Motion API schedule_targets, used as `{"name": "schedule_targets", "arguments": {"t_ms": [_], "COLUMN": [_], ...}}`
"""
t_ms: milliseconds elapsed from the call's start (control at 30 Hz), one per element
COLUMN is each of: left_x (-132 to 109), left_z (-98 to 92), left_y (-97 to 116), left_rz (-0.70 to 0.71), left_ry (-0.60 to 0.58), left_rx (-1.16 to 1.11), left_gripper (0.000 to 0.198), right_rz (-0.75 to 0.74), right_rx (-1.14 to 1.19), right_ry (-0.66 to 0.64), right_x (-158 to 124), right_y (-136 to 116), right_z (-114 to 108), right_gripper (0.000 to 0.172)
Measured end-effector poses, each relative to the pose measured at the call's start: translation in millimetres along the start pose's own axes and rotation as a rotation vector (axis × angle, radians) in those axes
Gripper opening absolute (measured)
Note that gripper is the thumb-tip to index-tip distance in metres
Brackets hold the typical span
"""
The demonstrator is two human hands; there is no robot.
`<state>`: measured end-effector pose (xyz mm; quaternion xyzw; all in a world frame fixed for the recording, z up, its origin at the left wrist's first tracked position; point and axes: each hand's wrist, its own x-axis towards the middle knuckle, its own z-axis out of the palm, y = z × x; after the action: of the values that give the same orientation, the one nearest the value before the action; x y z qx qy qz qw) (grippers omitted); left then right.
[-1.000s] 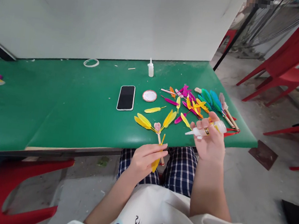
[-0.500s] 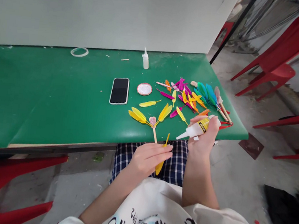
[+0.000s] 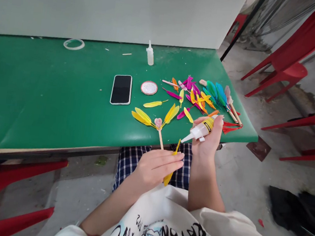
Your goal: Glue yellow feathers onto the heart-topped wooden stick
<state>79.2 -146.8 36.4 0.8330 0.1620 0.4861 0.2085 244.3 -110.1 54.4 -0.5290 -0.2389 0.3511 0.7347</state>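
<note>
My left hand (image 3: 156, 168) pinches a yellow feather (image 3: 168, 178) just off the table's front edge, its quill end pointing up. In my right hand (image 3: 206, 142) is a glue bottle (image 3: 200, 130) with a yellow label, tilted so that its nozzle tip is at or very close to the quill; contact I cannot make out. Just beyond my left hand, a wooden stick (image 3: 161, 139) with a pink heart-shaped piece (image 3: 158, 123) at its top lies on the table. Yellow feathers (image 3: 141, 115) fan out on both sides of that heart.
The green table (image 3: 50, 95) carries a phone (image 3: 121, 90), a round white lid (image 3: 149, 88), a second bottle (image 3: 150, 54) and a tape ring (image 3: 74, 44). Several coloured feathers (image 3: 200, 100) lie at the right. Red chairs (image 3: 305, 54) stand beyond the table's right end.
The glue bottle in my right hand has moved left, bringing its nozzle up to the feather's quill. My left hand keeps its hold on the feather. The whole view has shifted slightly.
</note>
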Motion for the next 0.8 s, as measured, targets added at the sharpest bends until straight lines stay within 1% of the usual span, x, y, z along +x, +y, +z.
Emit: {"name": "schedule_targets", "arguments": {"t_ms": [367,533,667,800], "left_x": [-1.2,0.2,-0.4,-5.6], "left_z": [0.5,0.7,-0.5,-1.2], "left_y": [-1.1,-0.6,-2.0,-8.4], "left_rz": [0.001,0.015,0.006,-0.058], "left_ry": [-0.006,-0.001,-0.005,-0.01], "left_rx": [-0.031,-0.035,-0.032,0.025], "left_gripper": [0.027,0.028,0.029,0.029], "right_rz": [0.019,0.018,0.042,0.059], "right_rx": [0.004,0.019,0.094,0.278], "right_ry": [-0.024,-0.012,-0.009,-0.087], "right_x": [1.1,1.0,0.2,1.6], "right_y": [1.8,2.9,0.3,-3.7], "right_z": [0.9,1.4,2.2,2.1], "right_gripper": [0.057,0.055,0.048,0.037]}}
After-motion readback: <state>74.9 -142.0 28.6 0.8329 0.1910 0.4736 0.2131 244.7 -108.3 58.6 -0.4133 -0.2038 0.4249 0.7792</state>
